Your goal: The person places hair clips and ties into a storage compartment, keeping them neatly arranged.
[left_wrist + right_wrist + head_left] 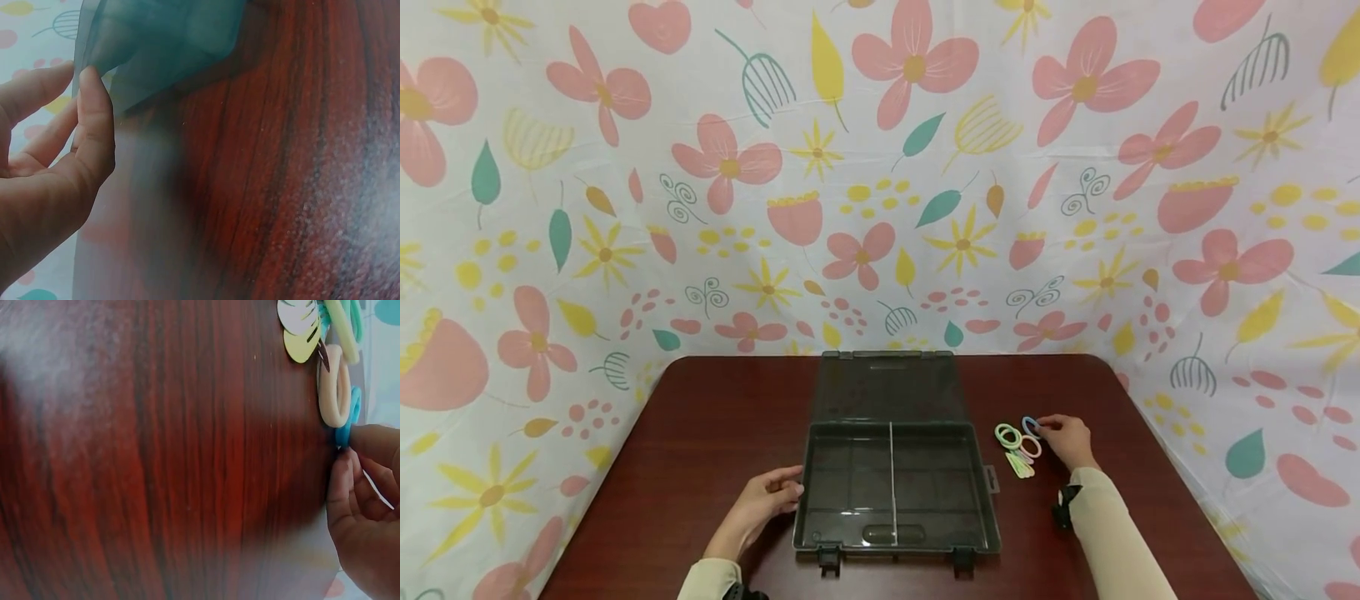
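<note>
A dark reddish wood grain is shown by the desk (715,433). The box (895,487) is smoky grey and see-through. Blue (1031,427), green (1007,435) and pink (1031,447) rings are seen against a flowered backdrop (880,167).

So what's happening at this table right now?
A person sits at a dark wooden table with an open, smoky-clear plastic organizer case in front of them; its compartments look empty. The left hand rests against the case's left edge. The right hand pinches a blue ring from a small cluster of pastel rings and leaf-shaped clips lying right of the case.
</note>
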### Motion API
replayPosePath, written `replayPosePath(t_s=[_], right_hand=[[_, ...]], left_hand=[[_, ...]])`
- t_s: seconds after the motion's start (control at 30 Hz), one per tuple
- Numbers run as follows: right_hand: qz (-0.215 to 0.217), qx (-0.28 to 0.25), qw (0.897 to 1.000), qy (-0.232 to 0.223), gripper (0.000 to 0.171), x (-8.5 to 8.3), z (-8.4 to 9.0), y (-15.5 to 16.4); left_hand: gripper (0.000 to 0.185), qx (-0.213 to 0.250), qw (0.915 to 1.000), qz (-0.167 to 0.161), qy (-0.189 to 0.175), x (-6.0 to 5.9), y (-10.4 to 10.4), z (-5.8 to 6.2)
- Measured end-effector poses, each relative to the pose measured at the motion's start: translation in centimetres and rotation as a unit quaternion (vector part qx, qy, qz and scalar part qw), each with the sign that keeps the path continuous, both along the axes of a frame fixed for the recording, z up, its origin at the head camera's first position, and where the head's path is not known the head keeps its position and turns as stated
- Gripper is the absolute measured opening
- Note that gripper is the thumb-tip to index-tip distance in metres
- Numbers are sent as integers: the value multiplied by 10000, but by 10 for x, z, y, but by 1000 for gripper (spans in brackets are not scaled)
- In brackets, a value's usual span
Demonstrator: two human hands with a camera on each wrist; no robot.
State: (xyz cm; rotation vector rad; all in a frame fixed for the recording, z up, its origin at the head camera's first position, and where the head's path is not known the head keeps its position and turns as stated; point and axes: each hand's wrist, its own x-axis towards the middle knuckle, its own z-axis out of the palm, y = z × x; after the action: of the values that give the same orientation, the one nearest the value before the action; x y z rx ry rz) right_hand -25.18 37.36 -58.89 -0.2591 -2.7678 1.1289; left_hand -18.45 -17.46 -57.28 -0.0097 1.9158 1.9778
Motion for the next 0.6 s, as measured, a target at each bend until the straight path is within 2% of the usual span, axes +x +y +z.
replayPosePath(t_s=[0.13,0.6], right_hand=[[-25,-7,9999,140,20,0,-1,-1],[-418,-310,9986,68,24,3,9,-3]], left_hand=[[55,12,10000,-5,-11,0,0,0],[53,29,10000,38,-8,0,0,1]])
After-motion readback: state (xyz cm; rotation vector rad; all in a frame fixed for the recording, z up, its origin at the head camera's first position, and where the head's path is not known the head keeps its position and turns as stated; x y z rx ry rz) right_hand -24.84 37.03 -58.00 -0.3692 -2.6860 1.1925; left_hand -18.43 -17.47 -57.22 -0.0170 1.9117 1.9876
